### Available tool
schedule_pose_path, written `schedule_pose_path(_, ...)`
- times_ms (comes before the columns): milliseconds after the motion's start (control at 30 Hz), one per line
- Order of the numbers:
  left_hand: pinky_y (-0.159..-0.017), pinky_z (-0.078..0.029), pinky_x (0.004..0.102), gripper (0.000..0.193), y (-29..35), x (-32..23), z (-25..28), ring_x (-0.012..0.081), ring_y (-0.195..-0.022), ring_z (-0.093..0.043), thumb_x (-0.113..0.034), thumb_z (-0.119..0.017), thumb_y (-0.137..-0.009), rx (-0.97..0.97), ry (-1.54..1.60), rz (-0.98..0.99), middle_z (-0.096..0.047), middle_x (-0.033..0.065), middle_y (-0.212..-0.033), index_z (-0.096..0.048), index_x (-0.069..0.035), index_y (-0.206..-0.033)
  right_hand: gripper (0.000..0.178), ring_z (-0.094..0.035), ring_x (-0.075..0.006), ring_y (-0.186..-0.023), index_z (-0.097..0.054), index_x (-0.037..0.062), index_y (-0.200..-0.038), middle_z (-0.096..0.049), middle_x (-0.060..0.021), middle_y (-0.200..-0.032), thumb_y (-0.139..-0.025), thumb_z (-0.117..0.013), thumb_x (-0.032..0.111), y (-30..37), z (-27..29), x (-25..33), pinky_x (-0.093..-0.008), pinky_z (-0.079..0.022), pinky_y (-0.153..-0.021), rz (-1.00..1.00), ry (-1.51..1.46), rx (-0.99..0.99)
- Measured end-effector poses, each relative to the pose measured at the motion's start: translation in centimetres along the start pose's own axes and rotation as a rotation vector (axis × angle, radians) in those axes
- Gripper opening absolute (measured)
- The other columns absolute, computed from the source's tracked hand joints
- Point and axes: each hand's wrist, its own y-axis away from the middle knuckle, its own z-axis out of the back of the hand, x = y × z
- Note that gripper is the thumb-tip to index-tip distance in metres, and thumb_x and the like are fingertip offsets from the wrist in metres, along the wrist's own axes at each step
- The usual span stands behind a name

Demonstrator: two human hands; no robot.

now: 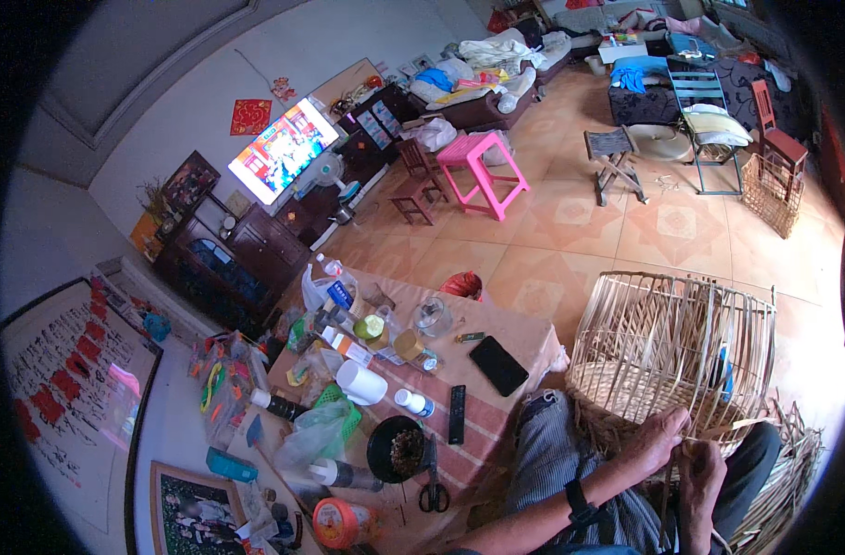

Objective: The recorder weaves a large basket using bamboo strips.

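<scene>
A partly woven basket (pixel 617 388) of pale, flat strips, bamboo by their look, lies tipped just beyond my knees. Its long loose strips stick up and away from me. At its near edge my left hand (pixel 663 435), with a black band on the wrist, is closed with fingertips pinched at a pale strip (pixel 733 425) that juts to the right. My right hand (pixel 703 474) is close beside it, fingers curled round strips at the same spot; a thin strip hangs down between the hands. The exact grip is partly hidden by the fingers.
Left of my legs, a table (pixel 534 347) holds a black phone (pixel 498 364), a remote (pixel 457 414), scissors (pixel 433 481), a dark bowl (pixel 397 449) and several bottles. Loose strips (pixel 793 472) are heaped on the right. Farther off stand a pink stool (pixel 483 171) and a folding stool (pixel 613 162).
</scene>
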Motion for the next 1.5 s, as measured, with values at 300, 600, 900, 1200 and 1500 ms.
schedule_pose_path(300, -0.083, -0.053, 0.0441, 0.021, 0.2, -0.9, 1.4, 0.0348, -0.09, -0.066, -0.004, -0.06, -0.089, 0.077, 0.007, 0.109, -0.066, 0.0201, -0.099, -0.061, 0.0, -0.11, 0.019, -0.073, -0.0357, -0.09, -0.058, 0.0096, -0.118, -0.067, -0.015, -0.089, -0.099, -0.054, 0.011, 2.2, -1.2, 3.8, -0.0447, -0.061, -0.067, -0.065, 0.64, 0.368)
schedule_pose_path(600, -0.099, -0.053, 0.0319, 0.034, -3.2, -3.1, 4.3, 0.0184, -0.111, -0.068, 0.01, -0.059, -0.09, 0.463, 0.253, 0.397, -0.071, 0.0099, -0.114, -0.062, 0.002, -0.123, 0.041, -0.066, -0.0305, -0.071, -0.057, 0.0053, -0.126, -0.059, -0.0112, -0.082, -0.085, -0.065, 0.006, 3.8, 3.1, 1.6, -0.0408, -0.055, -0.058, 0.494, 0.155, 0.341)
schedule_pose_path(900, -0.092, -0.056, 0.0305, 0.032, -3.3, -3.5, 4.0, 0.0194, -0.104, -0.072, 0.011, -0.058, -0.087, 0.409, 0.243, 0.416, -0.075, 0.0128, -0.108, -0.066, 0.003, -0.118, 0.034, -0.068, -0.0339, -0.079, -0.065, 0.0106, -0.11, -0.063, -0.0111, -0.098, -0.079, -0.079, 0.012, -0.4, 3.1, -0.4, -0.0418, -0.058, -0.063, 0.34, 0.097, -0.019)
schedule_pose_path(1200, -0.098, -0.052, 0.0324, 0.045, -3.1, -1.4, 3.4, 0.0201, -0.112, -0.066, 0.011, -0.049, -0.082, 0.532, 0.362, 0.321, -0.07, 0.0097, -0.114, -0.064, 0.002, -0.123, 0.034, -0.068, -0.032, -0.081, -0.066, 0.0087, -0.11, -0.061, -0.0113, -0.089, -0.079, -0.077, 0.006, -1.2, 0.7, -0.5, -0.0384, -0.055, -0.067, -0.026, -0.514, -0.046)
schedule_pose_path(1500, -0.085, -0.055, 0.039, 0.032, -3.0, -1.8, 3.3, 0.0273, -0.095, -0.071, -0.004, -0.068, -0.086, 0.414, 0.122, 0.243, -0.073, 0.0164, -0.1, -0.064, -0.002, -0.118, 0.011, -0.061, -0.0418, -0.073, -0.063, 0.004, -0.086, -0.057, -0.0175, -0.081, -0.08, -0.072, 0.001, -0.1, -0.2, 3.7, -0.0486, -0.048, -0.06, 0.208, 0.054, -0.055)
